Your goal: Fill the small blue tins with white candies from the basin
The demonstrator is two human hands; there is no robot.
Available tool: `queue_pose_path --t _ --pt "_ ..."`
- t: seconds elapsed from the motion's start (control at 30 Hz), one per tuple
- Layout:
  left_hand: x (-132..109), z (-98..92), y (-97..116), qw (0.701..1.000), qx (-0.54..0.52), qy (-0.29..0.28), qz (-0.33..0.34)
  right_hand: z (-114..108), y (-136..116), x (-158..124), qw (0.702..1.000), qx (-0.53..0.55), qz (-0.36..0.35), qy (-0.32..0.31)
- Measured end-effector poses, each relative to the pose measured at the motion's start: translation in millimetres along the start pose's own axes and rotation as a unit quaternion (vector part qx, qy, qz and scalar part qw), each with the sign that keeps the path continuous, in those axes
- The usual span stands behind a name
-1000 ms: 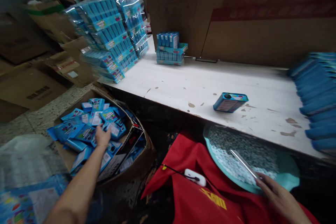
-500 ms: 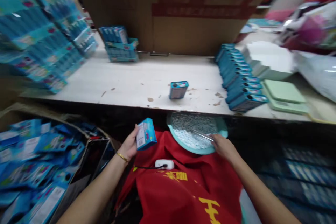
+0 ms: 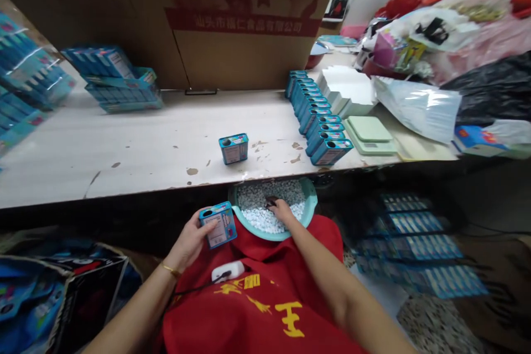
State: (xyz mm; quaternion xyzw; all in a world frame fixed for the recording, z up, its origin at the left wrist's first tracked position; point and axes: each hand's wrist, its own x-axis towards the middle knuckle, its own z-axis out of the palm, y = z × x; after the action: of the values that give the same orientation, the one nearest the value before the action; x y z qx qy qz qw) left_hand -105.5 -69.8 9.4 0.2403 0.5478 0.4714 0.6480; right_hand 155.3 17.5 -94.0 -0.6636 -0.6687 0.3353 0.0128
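Observation:
My left hand (image 3: 193, 240) is closed around a small blue box (image 3: 224, 230), held upright over my lap left of the basin. Its printed side faces me. My right hand (image 3: 282, 211) reaches into a turquoise basin (image 3: 312, 199) filled with small white pellets (image 3: 261, 220). Its fingers are closed on a metal scoop (image 3: 271, 201), which shows only as a dark shape at the fingertips, its end among the pellets. A similar blue box (image 3: 234, 149) stands alone on the white table, beyond both hands.
A row of blue boxes (image 3: 321, 121) lines the table's right side, beside a pale green scale (image 3: 369, 134) and stacked white cards (image 3: 346, 88). A filled display tray (image 3: 124, 94) stands at left. A large carton (image 3: 249, 61) forms the back. An open carton (image 3: 62, 310) holds blue packs.
The view has swung right. My left hand has turned the blue box upright. My right hand has moved deeper over the basin, and the scoop's shiny length no longer shows.

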Motion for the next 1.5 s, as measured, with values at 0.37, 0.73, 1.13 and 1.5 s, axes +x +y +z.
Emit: queue_pose_path --t 0.37,0.73,1.13,1.5 --pt "46.8 55.7 -10.4 0.937 0.291 -0.077 0.176 -82.5 27.0 -62.4 0.966 0.187 -0.175 0.030" --pt "54.6 83.9 -29.6 0.860 0.422 -0.094 0.270 -149.6 -32.8 -90.4 0.959 -0.151 -0.240 -0.018" --pt "55.8 78.7 -39.3 0.862 0.415 -0.071 0.282 -161.8 -91.4 -107.0 0.929 -0.305 -0.207 -0.016" --pt "49.2 56.3 -19.4 0.910 0.330 -0.038 0.249 -69.3 22.1 -57.9 0.985 -0.161 -0.062 -0.005"
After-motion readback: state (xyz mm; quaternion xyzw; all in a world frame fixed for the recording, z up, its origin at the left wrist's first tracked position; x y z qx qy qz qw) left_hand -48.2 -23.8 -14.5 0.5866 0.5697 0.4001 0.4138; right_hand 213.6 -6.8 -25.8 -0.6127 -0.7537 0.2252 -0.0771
